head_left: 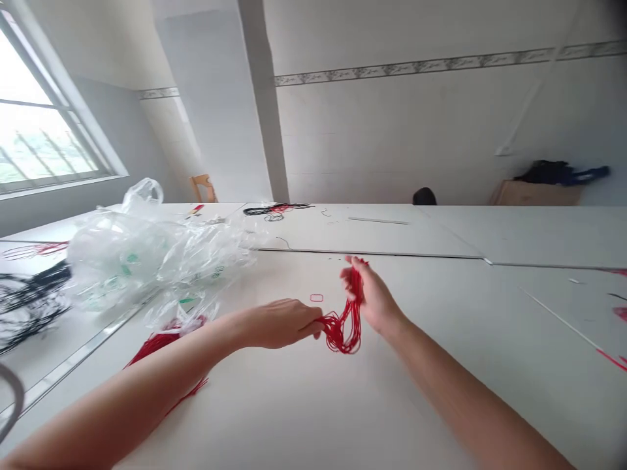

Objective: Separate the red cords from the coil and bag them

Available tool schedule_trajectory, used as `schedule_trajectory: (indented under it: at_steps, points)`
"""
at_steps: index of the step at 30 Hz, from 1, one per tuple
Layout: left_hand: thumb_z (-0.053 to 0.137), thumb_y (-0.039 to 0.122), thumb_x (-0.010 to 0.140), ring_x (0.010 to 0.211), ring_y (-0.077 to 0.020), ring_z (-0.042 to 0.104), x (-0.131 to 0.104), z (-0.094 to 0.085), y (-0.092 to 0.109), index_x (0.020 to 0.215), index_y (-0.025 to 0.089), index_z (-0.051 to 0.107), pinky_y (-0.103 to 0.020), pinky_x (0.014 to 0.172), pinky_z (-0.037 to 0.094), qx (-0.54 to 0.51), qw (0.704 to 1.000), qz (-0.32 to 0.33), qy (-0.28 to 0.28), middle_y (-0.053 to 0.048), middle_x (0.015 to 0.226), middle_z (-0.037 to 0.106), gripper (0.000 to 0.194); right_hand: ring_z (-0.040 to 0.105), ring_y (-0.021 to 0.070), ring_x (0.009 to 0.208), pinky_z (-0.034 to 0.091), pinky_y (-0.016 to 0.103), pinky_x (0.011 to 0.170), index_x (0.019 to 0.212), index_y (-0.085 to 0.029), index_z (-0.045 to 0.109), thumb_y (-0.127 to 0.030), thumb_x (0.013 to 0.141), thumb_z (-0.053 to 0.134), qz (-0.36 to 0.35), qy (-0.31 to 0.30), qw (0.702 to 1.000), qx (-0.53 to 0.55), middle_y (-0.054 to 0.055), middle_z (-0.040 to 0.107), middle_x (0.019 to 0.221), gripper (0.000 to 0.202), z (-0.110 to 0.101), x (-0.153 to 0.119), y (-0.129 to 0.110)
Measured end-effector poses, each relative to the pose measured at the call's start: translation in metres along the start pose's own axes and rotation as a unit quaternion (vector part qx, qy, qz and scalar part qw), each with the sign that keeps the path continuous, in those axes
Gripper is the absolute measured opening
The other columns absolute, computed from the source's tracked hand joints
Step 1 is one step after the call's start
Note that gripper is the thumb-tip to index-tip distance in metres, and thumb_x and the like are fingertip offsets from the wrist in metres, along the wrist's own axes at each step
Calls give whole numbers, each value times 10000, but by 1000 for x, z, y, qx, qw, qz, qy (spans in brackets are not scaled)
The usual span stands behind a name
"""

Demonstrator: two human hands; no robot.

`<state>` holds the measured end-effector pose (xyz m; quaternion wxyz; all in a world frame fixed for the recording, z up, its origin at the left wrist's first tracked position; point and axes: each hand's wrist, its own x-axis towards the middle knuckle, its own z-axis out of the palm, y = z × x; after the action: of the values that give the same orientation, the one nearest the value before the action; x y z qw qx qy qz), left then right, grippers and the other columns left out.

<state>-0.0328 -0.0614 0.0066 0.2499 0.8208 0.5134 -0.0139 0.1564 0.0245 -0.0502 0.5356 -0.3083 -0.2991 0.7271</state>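
Observation:
A looped bundle of thin red cord (344, 339) hangs between my two hands over the white table. My left hand (289, 323) is closed on one end of it, fingers pinched together. Higher and to the right, my right hand (371, 292) grips the other end, with strands running up past the fingers. The loops sag in a U between the hands. Partly hidden behind my left forearm lies more red cord (154, 346), and its strand ends show below the arm.
Crumpled clear plastic bags (142, 254) cover the left of the table, beside black cords (34, 300). Farther back lie a dark cord bundle (274, 209) and a thin strip (378, 220). A small red rectangular mark (317, 297) is near my hands. Table seams (372, 252) cross behind.

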Motion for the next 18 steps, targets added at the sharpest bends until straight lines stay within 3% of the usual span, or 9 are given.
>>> schedule_trajectory:
  at_steps: [2,4,6,8,11,13,15,17,18]
  points:
    - [382,368,1072,617,-194,540,0,-3,3,867,234,634,-324,620,354,-6,1000,25,-12,-20,727,625,351,625,136,646,490,231,534,1208,-208,603,-509,900,762,54,-125,984,-116,6,699,850,459,9,-21,20]
    - [406,311,1057,603,-185,553,-2,-5,2,809,232,624,-318,615,364,-26,998,49,-7,-21,735,651,340,653,148,715,543,282,682,1271,-224,553,-593,942,684,86,-220,950,-204,-2,688,889,511,10,-38,32]
    - [443,260,1027,651,-190,597,-3,-4,-1,771,232,631,-307,620,388,-45,997,57,-8,-28,773,695,319,604,129,673,506,278,684,1199,-207,551,-612,943,677,104,-280,915,-272,-20,645,822,496,7,-49,37]
    - [474,262,1010,705,-200,629,-6,0,-5,817,242,680,-297,613,414,-68,996,46,-34,-29,827,733,283,481,92,578,406,247,582,1083,-201,552,-587,923,715,140,-322,878,-325,-46,582,749,449,5,-54,36]
    - [479,380,1037,646,-179,623,-15,10,-19,953,253,733,-281,566,441,-133,989,10,-71,-24,858,731,296,325,59,530,257,231,518,864,-199,510,-532,913,738,217,-372,828,-359,-70,484,675,407,-3,-58,30]
    - [456,446,1059,636,-162,634,-29,16,-35,1010,242,744,-270,588,470,-175,984,-9,-45,-28,872,716,357,324,60,523,251,233,518,776,-196,474,-557,915,727,260,-391,799,-375,-72,440,625,461,-15,-61,26]
    - [443,457,1071,722,-164,668,-53,19,-57,1127,250,749,-264,664,489,-176,983,-32,35,-36,942,733,373,350,63,505,278,227,514,799,-191,520,-617,895,731,288,-355,805,-379,-76,433,596,485,-33,-61,22]
    - [499,463,1048,834,-183,691,-85,18,-83,1207,288,752,-263,715,493,-123,979,-92,135,-47,1082,751,347,362,58,489,308,210,501,885,-188,585,-642,851,776,284,-254,859,-341,-85,427,599,494,-54,-58,15]
    - [555,489,1015,801,-184,680,-102,16,-97,1130,294,776,-263,693,478,-76,962,-155,213,-39,1052,753,316,348,50,483,315,199,489,886,-191,593,-626,835,804,269,-200,894,-298,-89,409,606,486,-63,-54,11]
